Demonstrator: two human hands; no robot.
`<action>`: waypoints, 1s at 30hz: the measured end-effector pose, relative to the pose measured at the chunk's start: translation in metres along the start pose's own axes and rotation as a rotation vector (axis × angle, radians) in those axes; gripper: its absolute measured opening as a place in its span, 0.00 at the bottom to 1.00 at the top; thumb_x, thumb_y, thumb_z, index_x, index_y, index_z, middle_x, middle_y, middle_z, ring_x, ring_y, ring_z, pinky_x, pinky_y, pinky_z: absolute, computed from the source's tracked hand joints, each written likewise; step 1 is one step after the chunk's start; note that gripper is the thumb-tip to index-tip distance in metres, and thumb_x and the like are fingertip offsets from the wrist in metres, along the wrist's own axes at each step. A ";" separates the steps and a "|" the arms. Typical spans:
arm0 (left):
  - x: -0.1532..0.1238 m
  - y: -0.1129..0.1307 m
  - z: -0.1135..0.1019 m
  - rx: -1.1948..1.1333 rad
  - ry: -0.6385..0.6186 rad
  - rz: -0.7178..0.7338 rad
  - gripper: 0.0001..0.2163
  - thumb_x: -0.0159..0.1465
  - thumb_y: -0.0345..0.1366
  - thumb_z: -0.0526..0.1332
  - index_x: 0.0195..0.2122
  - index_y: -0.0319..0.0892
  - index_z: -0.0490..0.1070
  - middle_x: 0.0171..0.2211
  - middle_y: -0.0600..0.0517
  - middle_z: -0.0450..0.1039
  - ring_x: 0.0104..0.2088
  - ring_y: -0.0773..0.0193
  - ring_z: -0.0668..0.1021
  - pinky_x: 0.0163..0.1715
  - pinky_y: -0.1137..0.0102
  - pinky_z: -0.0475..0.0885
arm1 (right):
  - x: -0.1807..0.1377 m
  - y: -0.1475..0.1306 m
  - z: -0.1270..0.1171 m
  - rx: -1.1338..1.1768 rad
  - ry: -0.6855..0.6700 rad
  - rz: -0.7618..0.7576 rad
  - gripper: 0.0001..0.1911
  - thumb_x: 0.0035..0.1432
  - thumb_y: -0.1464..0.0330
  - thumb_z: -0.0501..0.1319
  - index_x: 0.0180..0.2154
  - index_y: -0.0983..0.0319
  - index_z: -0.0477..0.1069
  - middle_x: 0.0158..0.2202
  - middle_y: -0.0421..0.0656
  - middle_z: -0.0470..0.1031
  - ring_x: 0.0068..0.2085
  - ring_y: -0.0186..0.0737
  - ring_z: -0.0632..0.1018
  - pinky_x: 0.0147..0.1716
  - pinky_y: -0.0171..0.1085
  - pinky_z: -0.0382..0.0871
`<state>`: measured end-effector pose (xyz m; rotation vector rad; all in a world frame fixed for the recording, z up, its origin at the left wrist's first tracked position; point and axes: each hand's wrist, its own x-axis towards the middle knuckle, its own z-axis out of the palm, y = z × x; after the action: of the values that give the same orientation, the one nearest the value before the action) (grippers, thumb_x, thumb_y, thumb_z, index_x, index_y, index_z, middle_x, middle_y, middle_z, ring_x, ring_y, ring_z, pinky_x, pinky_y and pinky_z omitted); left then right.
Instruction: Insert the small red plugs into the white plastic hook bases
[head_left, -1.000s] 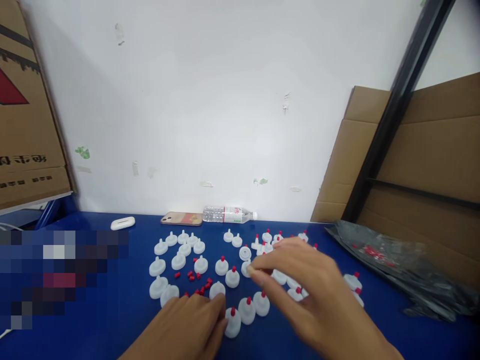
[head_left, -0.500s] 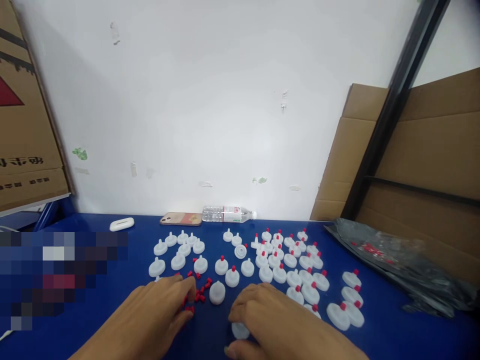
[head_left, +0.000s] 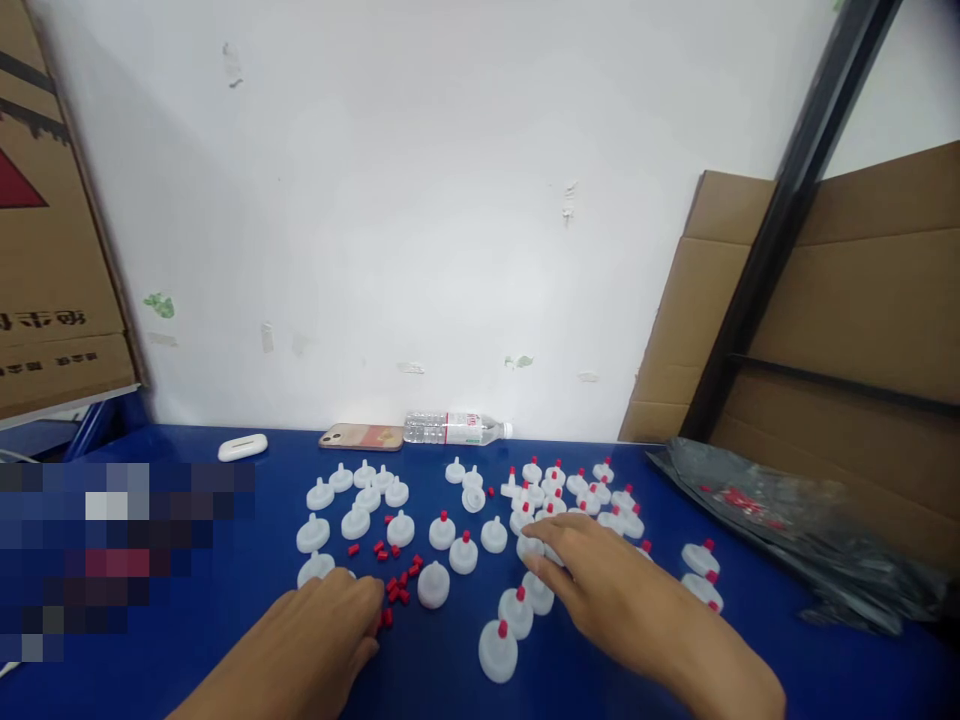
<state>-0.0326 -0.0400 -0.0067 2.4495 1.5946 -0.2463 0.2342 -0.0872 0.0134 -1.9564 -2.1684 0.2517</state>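
Observation:
My left hand (head_left: 330, 630) rests low on the left, fingers curled in toward the thumb. A bit of red shows between them, seemingly a small red cap. Beside the fingertips lie several loose red caps (head_left: 403, 580). My right hand (head_left: 600, 575) reaches over the group on the right, its thumb and fingers round a white round plastic lid (head_left: 529, 547). Nearer to me stands a white lid with a red-capped nozzle (head_left: 498, 652). Between my hands is a frosted round lid (head_left: 433, 587). White lids with bare nozzles (head_left: 355, 522) stand at the left.
On the blue table (head_left: 187, 560) a clear bottle (head_left: 454, 428) lies against the wall, next to a phone (head_left: 360, 437) and a white case (head_left: 243, 447). A grey plastic bag (head_left: 810, 540) with red bits lies at the right. Cardboard (head_left: 855, 330) leans behind it.
My right hand has moved right and away from me, onto the right-hand group. The red-capped lid now shows where that hand was. My left hand has shifted slightly toward me, uncovering red caps.

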 end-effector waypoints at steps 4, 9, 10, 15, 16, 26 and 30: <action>-0.003 0.005 -0.004 0.022 -0.022 0.026 0.16 0.70 0.29 0.48 0.43 0.41 0.76 0.45 0.41 0.77 0.44 0.45 0.80 0.44 0.52 0.71 | 0.006 -0.005 0.005 -0.044 -0.038 0.014 0.20 0.73 0.63 0.49 0.50 0.63 0.77 0.50 0.54 0.79 0.55 0.55 0.77 0.54 0.50 0.69; -0.008 0.008 -0.013 -0.017 -0.009 0.020 0.15 0.71 0.31 0.47 0.42 0.42 0.75 0.44 0.43 0.78 0.44 0.46 0.80 0.43 0.55 0.71 | 0.009 -0.009 0.002 -0.121 -0.056 0.011 0.22 0.75 0.66 0.46 0.39 0.63 0.77 0.42 0.51 0.79 0.46 0.52 0.79 0.47 0.49 0.71; -0.008 0.008 -0.014 -0.024 0.015 0.029 0.15 0.71 0.32 0.47 0.41 0.43 0.75 0.43 0.44 0.79 0.43 0.48 0.80 0.43 0.56 0.71 | 0.009 -0.009 0.001 -0.115 -0.041 0.002 0.22 0.75 0.66 0.46 0.39 0.63 0.77 0.42 0.51 0.79 0.45 0.51 0.79 0.47 0.49 0.71; -0.004 0.002 -0.016 -0.183 0.261 0.210 0.13 0.69 0.33 0.49 0.39 0.45 0.74 0.40 0.50 0.79 0.37 0.58 0.79 0.38 0.66 0.70 | 0.010 -0.009 -0.003 -0.015 0.235 -0.071 0.14 0.73 0.62 0.54 0.48 0.57 0.76 0.49 0.46 0.79 0.54 0.52 0.76 0.54 0.52 0.66; -0.002 0.000 -0.016 -0.231 0.325 0.255 0.13 0.69 0.34 0.49 0.39 0.46 0.74 0.40 0.51 0.79 0.37 0.59 0.79 0.37 0.68 0.70 | 0.010 -0.010 -0.004 0.020 0.287 -0.078 0.12 0.71 0.60 0.57 0.49 0.55 0.75 0.50 0.44 0.78 0.55 0.52 0.75 0.54 0.51 0.66; -0.003 0.008 -0.028 -0.649 0.810 0.313 0.11 0.67 0.48 0.60 0.36 0.51 0.80 0.30 0.58 0.80 0.24 0.67 0.76 0.23 0.75 0.67 | -0.003 -0.038 -0.015 0.265 0.247 -0.379 0.04 0.69 0.66 0.61 0.44 0.50 0.68 0.44 0.30 0.74 0.42 0.33 0.76 0.42 0.35 0.66; -0.009 0.016 -0.028 -0.842 0.663 0.264 0.13 0.66 0.51 0.61 0.40 0.50 0.80 0.21 0.58 0.76 0.19 0.66 0.75 0.21 0.75 0.68 | -0.006 -0.044 -0.014 0.294 0.282 -0.456 0.11 0.64 0.66 0.68 0.44 0.51 0.67 0.42 0.28 0.76 0.43 0.32 0.76 0.46 0.34 0.66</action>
<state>-0.0204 -0.0469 0.0238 2.0573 1.1435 1.1365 0.1958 -0.0983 0.0380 -1.2225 -2.1671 0.1898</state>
